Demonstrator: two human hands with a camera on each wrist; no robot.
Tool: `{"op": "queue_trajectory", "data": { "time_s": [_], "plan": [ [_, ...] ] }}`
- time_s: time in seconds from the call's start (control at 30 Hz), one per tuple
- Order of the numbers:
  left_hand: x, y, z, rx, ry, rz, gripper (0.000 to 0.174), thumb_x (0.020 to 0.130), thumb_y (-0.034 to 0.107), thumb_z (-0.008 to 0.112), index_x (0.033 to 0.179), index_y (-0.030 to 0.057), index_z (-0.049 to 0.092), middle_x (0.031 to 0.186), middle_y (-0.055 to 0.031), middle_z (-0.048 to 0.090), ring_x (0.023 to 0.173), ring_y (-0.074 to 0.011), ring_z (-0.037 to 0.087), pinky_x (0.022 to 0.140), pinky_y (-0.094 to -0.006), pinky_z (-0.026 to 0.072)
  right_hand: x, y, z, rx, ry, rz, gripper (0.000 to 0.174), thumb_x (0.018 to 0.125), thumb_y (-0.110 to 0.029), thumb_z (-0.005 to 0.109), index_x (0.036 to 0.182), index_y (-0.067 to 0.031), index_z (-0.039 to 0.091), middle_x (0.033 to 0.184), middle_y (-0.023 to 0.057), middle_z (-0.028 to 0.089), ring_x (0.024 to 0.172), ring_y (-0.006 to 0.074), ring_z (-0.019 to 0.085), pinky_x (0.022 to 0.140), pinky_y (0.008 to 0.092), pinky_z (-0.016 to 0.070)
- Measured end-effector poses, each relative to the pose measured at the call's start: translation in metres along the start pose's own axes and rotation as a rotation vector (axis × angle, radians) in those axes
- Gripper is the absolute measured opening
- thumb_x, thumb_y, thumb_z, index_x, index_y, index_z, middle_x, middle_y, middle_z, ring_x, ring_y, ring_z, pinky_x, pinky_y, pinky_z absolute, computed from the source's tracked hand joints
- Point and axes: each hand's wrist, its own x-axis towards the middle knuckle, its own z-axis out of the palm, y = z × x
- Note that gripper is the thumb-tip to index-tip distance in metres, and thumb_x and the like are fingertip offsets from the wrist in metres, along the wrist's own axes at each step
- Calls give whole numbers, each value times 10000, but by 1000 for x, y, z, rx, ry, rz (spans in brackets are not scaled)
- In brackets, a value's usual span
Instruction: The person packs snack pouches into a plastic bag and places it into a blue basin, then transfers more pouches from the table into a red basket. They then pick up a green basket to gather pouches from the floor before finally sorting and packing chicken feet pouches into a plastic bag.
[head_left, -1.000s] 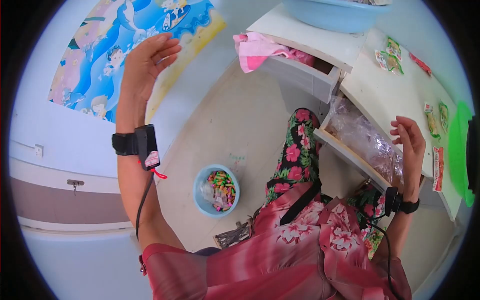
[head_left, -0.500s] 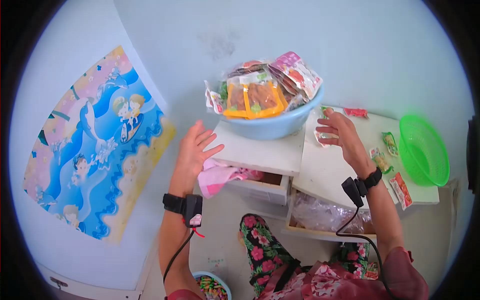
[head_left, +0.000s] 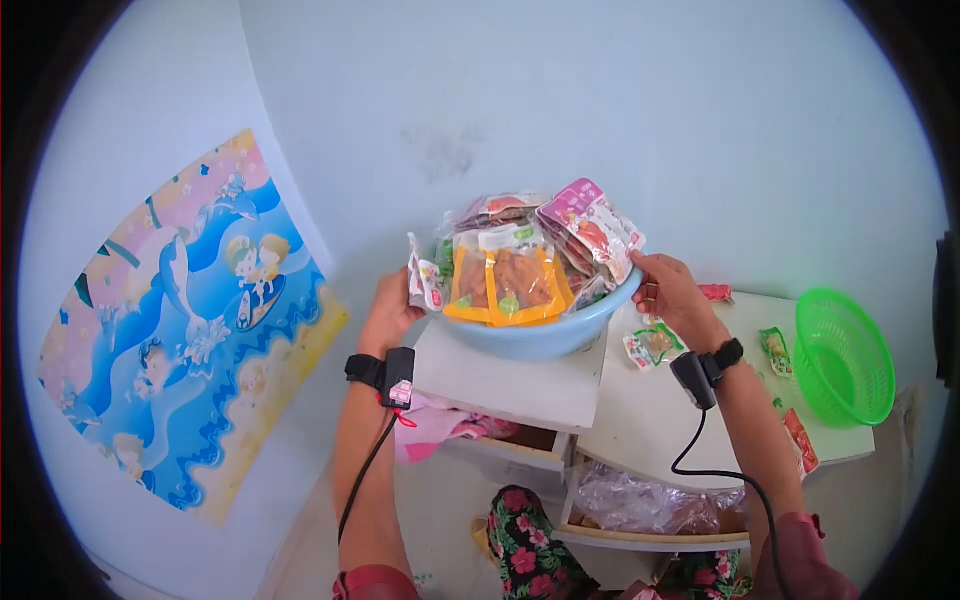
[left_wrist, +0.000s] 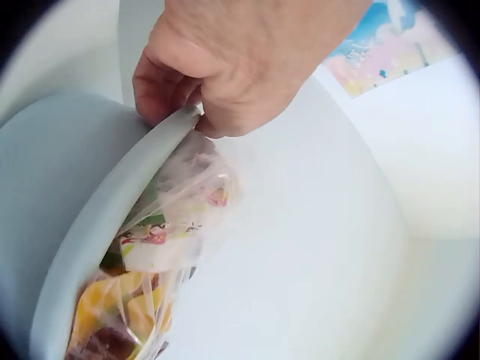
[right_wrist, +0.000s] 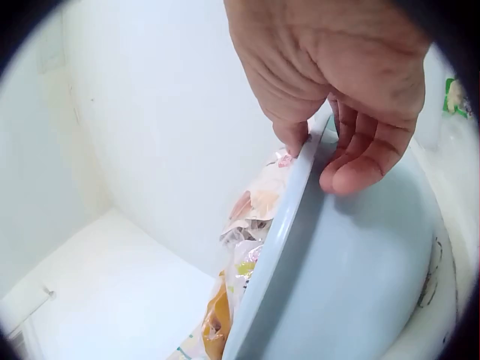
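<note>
A light blue basin (head_left: 540, 338) heaped with packaged food (head_left: 515, 280) stands on the white cabinet top. My left hand (head_left: 388, 312) is at its left side; in the left wrist view that hand (left_wrist: 232, 64) pinches the basin's rim (left_wrist: 97, 202) between thumb and curled fingers. At the right side my right hand (head_left: 678, 298) grips the rim; the right wrist view shows that hand (right_wrist: 345, 82) with its thumb on the rim (right_wrist: 277, 232) and its fingers curled beneath, against the outer wall.
Small snack packets (head_left: 655, 345) lie on the right-hand top (head_left: 640, 420), beside a green basket (head_left: 845, 360). Below are two pulled-out drawers, one with a pink cloth (head_left: 440, 425), one with clear plastic bags (head_left: 650, 500). A colourful poster (head_left: 180, 330) hangs on the left wall.
Both hands, apart and free of the basin before, have come to its two sides and taken hold of the rim. The head view has tilted up from the floor towards the wall.
</note>
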Motion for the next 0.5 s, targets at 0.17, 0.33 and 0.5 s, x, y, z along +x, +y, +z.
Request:
{"op": "queue_trajectory", "data": {
  "time_s": [0.17,0.33,0.5],
  "plan": [
    [-5,-5,-12,971,-35,718,221,997,209,573,1085,31,669,981,-83,697,824,-239,703,781,-396,580,1,-1,10,-17,93,-82,330,950,-328,692,1045,-18,631,966,47,633,916,139,624,880,345,523],
    [6,-12,-11,-232,49,14,276,1043,240,523,1185,26,625,1121,-96,702,962,-225,697,876,-398,584,4,-1,-2,5,58,-126,197,953,-241,670,955,-44,660,956,29,636,911,116,597,945,337,482],
    [-51,0,-1,-218,198,-18,261,978,188,564,1102,-30,635,983,-124,686,834,-225,695,729,-385,580,-8,0,-6,86,13,-143,214,939,-203,662,981,7,673,979,43,643,952,137,593,936,323,468]
  ]
}}
